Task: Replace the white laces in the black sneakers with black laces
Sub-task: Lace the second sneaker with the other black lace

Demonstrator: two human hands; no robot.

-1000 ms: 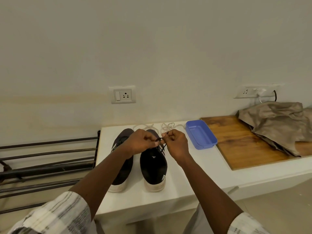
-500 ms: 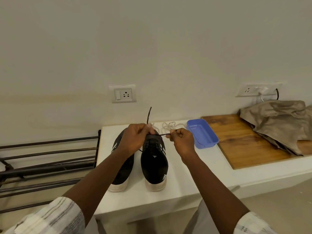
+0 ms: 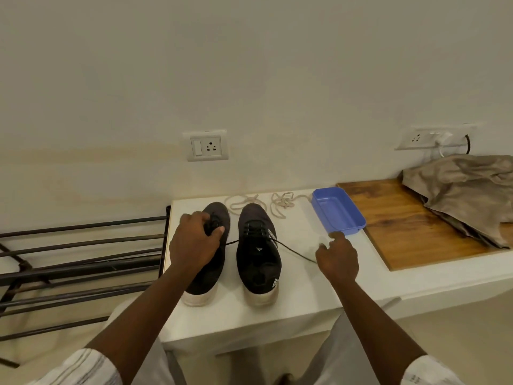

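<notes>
Two black sneakers stand side by side on the white table point(image 3: 299, 295), toes toward the wall. The right sneaker point(image 3: 258, 257) carries a black lace point(image 3: 294, 250) whose ends trail out to both sides. My left hand point(image 3: 194, 243) is over the left sneaker point(image 3: 206, 276), fingers curled round a dark bunch of black lace. My right hand point(image 3: 337, 257) hovers to the right of the shoes with its forefinger stretched out, and the lace's right end reaches its edge. Two white laces point(image 3: 281, 204) lie loose behind the sneakers.
A blue plastic tray point(image 3: 358, 220) sits just beyond my right hand. To its right are a wooden board point(image 3: 402, 226) and a crumpled brown cloth point(image 3: 469, 190). A black metal rack point(image 3: 83, 257) stands left of the table. The wall has two sockets.
My hands have moved apart from above the right sneaker. The left went to the left sneaker, the right dropped to the table's right side, and the lace ends now lie spread sideways.
</notes>
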